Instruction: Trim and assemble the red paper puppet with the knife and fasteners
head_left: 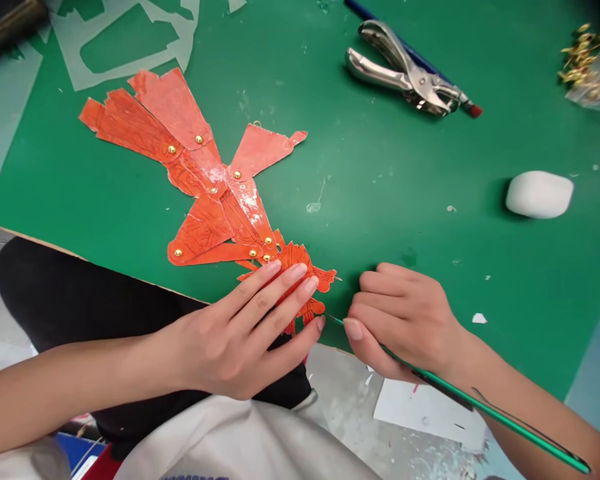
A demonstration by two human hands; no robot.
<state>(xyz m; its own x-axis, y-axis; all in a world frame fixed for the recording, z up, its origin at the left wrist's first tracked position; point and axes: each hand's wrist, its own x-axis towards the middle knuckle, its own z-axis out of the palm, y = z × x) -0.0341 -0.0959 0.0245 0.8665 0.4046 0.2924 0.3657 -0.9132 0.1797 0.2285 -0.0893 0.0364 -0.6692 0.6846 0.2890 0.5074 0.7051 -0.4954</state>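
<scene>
An orange jointed paper puppet (247,207) lies near the table's front edge, its flat parts joined by brass paper fasteners. My left hand (250,333) rests flat on the puppet's head end, fingers stretched out, covering part of it. Beyond those fingertips, a bit of thin wire shows at the tip of the orange head piece. Just to the right, my right hand (400,320) is closed around a slim green stick (500,413). The stick's fine dark tip points at the puppet's edge; contact there is hard to tell. A thin dark wire or thread runs beside the stick's rear end.
A metal hole punch (410,73) lies on a dark blue pencil (430,67) at the back. Brass fasteners (583,53) spill from a plastic bag at far right, behind a white rounded case (540,195). Cut translucent sheets (70,60) lie back left on the green table (380,200).
</scene>
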